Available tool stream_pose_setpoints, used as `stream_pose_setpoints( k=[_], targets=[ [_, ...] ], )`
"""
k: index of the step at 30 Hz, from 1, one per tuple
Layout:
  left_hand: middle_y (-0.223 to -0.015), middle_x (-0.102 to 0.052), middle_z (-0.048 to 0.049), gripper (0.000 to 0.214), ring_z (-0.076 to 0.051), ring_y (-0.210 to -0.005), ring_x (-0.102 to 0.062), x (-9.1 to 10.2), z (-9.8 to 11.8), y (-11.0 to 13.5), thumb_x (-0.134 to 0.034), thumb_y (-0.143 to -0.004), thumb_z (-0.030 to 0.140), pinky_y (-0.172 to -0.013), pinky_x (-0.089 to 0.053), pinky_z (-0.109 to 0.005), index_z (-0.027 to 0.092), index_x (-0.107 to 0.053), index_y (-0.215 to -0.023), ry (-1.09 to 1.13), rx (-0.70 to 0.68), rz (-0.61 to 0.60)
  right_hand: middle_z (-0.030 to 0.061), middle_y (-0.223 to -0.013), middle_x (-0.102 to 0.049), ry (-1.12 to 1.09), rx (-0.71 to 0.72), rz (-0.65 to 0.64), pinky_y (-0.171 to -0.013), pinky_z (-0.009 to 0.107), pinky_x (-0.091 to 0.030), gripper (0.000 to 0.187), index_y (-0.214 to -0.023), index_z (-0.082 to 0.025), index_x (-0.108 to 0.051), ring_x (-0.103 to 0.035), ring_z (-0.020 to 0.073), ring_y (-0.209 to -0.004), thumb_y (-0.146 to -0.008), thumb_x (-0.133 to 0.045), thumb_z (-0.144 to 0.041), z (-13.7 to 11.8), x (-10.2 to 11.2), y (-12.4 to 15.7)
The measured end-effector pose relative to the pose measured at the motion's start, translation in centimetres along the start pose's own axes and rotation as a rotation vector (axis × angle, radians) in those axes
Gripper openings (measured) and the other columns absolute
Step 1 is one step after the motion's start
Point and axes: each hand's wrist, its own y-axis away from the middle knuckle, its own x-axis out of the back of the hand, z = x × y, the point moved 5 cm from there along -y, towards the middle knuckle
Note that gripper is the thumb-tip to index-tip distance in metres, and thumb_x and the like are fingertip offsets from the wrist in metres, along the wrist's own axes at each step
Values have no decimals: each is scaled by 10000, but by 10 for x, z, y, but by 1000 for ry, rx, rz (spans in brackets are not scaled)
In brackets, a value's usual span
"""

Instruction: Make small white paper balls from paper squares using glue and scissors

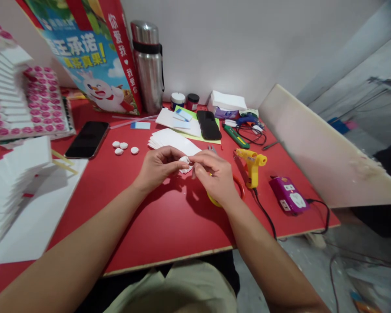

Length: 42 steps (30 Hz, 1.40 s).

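1 small white piece (pixel 184 160), apparently paper, sits pinched between the left fingers (pixel 175 165), with the right fingers (pixel 204 161) close against its right edge. its upper part is curled into a rounded bundle at the left fingertips; its lower part, seemingly crinkled, shows just below them, fine detail blurred.

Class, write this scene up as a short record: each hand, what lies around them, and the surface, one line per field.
Left hand: pinching a small white piece
Right hand: fingertips close against that piece; grip unclear
Left of hands: four white pellets, black phone
Beyond hands: white sheets
Right of hands: yellow glue gun, purple power box
Surface: red table
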Motion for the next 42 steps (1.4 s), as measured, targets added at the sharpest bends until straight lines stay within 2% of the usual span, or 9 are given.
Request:
stream_pose_setpoints(
  k=[6, 11, 19, 26, 33, 36, 38, 42],
  targets=[
    [-723, -745, -38, 310, -129, -549, -612, 0, 0, 0, -904, -663, 358, -528, -470, -251, 138, -757, -825, -11, -15, 0, 60, -964, -687, 42, 40, -3, -650, 296, -531, 275, -1002, -224, -775, -657, 155, -762, -906, -534, -136, -1, -2, 2],
    [-716, -746, -26, 253, -123, -588, -628, 2, -3, 0, -906, -673, 300, -555, -481, -232, 145, -759, -809, -10, -38, 16, 80, -992, -692, 158, 138, -8, -662, 309, -525, 297, -1070, -215, -759, -639, 164, -760, -898, -539, -113, -2, -6, 3],
    [-648, -710, -6, 260, -100, -512, -565, 4, -4, 0, -900, -667, 309, -495, -436, -218, 143, -722, -758, -70, -18, 36, 100, -996, -698, 327, 281, 6, -792, 330, -566, 321, -1118, -191, -743, -686, 197, -914, -923, -502, -106, -7, -9, 6],
    [-646, -703, -1, 278, -115, -530, -593, 5, -4, 0, -900, -677, 332, -516, -474, -231, 147, -710, -761, -126, -24, 6, 94, -1003, -710, 411, 332, -10, -744, 315, -565, 300, -1114, -188, -743, -692, 192, -880, -937, -510, -121, -7, -8, 7],
    [-655, -694, -1, 284, -94, -498, -546, 5, -4, -1, -900, -680, 329, -470, -437, -218, 139, -717, -786, -136, 4, -51, 122, -1013, -728, 582, 392, -45, -712, 336, -559, 286, -1129, -143, -744, -704, 224, -882, -947, -525, -153, -11, -11, 10],
    [-630, -684, -7, 277, -95, -487, -540, 6, -5, -3, -891, -682, 322, -455, -419, -213, 135, -715, -787, -64, 47, -37, 111, -1014, -731, 458, 355, 69, -758, 339, -575, 290, -1122, -166, -757, -708, 212, -911, -941, -533, -131, -13, -3, 9],
    [-624, -680, -10, 264, -103, -506, -565, 6, -7, -3, -890, -683, 304, -488, -458, -223, 133, -718, -788, 30, 70, -35, 96, -1021, -733, 321, 297, 143, -780, 339, -586, 303, -1104, -189, -771, -711, 198, -923, -933, -534, -111, -11, 3, 7],
    [-658, -704, -18, 246, -109, -529, -603, 3, -9, -4, -901, -681, 275, -531, -517, -239, 138, -728, -792, 222, 97, -59, 66, -1001, -730, 133, 188, 106, -700, 312, -582, 329, -1098, -217, -786, -708, 167, -856, -931, -526, -105, -6, 4, 3]
  ],
)
